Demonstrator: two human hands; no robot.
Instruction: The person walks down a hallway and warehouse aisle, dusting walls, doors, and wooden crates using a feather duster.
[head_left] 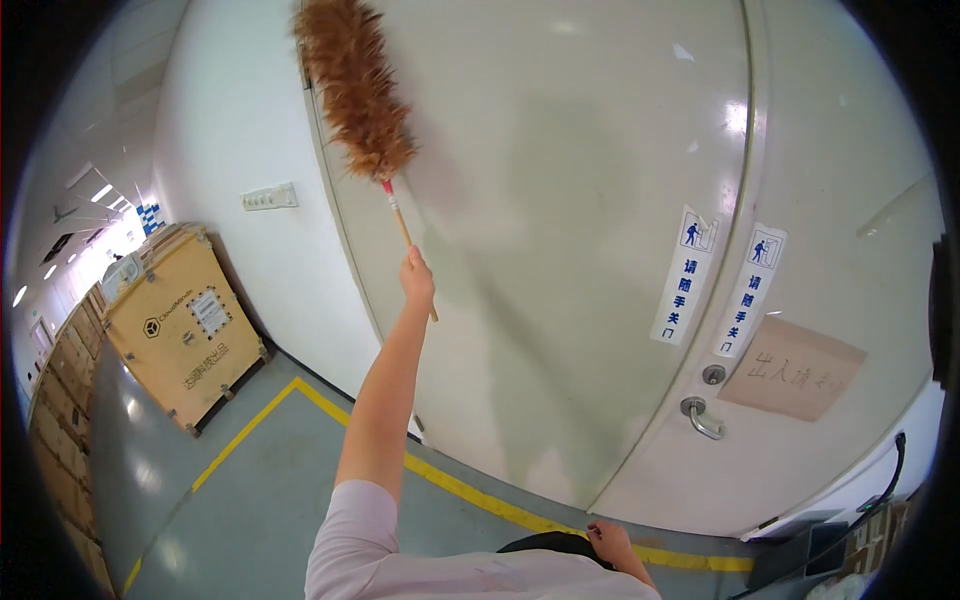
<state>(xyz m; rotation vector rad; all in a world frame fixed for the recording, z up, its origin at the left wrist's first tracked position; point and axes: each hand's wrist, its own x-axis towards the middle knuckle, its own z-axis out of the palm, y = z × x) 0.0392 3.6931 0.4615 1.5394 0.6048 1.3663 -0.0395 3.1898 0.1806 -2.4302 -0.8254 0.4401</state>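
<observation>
My left hand [417,278] is raised at the end of a stretched arm, its fingers wrapped round the thin wooden handle of a feather duster [355,85]. The duster's brown feathers point up and lie against or just before the upper left part of a pale door [560,180]; whether they touch it I cannot tell. Low at the bottom, my right hand [612,546] hangs near my waist with its fingers curled. A small dark patch shows at those fingers, too small to name.
The door's other leaf carries a metal lever handle [703,418], a lock and a brown paper sign [793,368]. A wooden crate [187,325] stands at the left by the wall. Yellow tape [470,492] lines the grey floor. Grey bins [797,556] stand at lower right.
</observation>
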